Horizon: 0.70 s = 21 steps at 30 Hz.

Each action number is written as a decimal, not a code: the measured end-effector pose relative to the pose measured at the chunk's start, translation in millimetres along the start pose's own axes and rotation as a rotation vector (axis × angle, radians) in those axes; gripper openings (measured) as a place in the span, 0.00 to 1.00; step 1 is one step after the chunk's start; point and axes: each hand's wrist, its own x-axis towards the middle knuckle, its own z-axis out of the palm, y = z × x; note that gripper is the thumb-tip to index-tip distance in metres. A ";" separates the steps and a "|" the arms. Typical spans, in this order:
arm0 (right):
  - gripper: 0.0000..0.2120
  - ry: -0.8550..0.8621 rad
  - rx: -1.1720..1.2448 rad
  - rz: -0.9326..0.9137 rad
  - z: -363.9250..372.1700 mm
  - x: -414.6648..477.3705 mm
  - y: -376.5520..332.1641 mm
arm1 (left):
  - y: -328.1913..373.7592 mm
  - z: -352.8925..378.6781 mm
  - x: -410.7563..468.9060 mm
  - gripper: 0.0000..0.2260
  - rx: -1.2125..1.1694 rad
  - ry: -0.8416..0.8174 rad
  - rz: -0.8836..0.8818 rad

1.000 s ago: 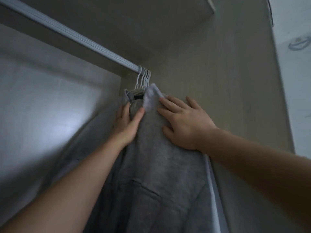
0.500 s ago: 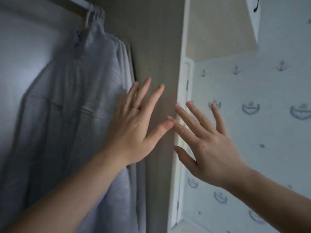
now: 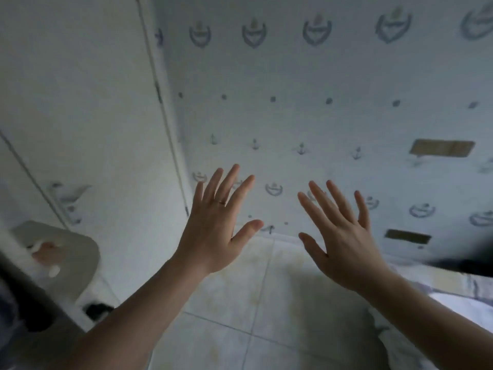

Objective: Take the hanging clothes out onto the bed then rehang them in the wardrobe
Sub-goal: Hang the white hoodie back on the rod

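While both hands are raised with nothing in them, the view faces a papered wall [image 3: 320,108] printed with boats and anchors, beyond the fingertips; a tiled floor [image 3: 240,303] lies below the palms; a white door panel [image 3: 80,102] stands left of the left fingers; the bed edge [image 3: 453,303], pale bedding only partly in frame, lies below and right of the right wrist. Left hand [image 3: 216,231]: fingers spread, palm forward, ring on one finger, gripping nothing. Right hand [image 3: 344,244]: fingers spread likewise, empty. No hanging clothes and no wardrobe rail are visible, so their direction from the fingers cannot be read here. Judgement: the right hand is nearer the bed; if a garment there comes next, the reach goes down and right; whether any lies there, and its long axis, cannot be told.
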 end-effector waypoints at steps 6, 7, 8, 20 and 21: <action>0.32 -0.172 0.009 0.347 48.1 -87.4 97.6 | 71.3 148.4 36.3 0.31 -0.259 -0.215 0.016; 0.32 -0.198 0.000 0.414 56.1 -98.0 111.9 | 81.0 171.1 44.1 0.32 -0.292 -0.250 0.024; 0.33 -0.226 -0.012 0.480 64.3 -107.8 125.9 | 90.3 192.8 52.5 0.32 -0.324 -0.283 0.032; 0.32 -0.366 -0.053 1.208 129.7 -161.7 280.8 | 204.2 408.4 196.1 0.33 -0.491 -0.679 0.319; 0.32 -0.358 -0.045 1.263 133.2 -165.2 291.6 | 216.5 422.1 207.6 0.33 -0.497 -0.704 0.355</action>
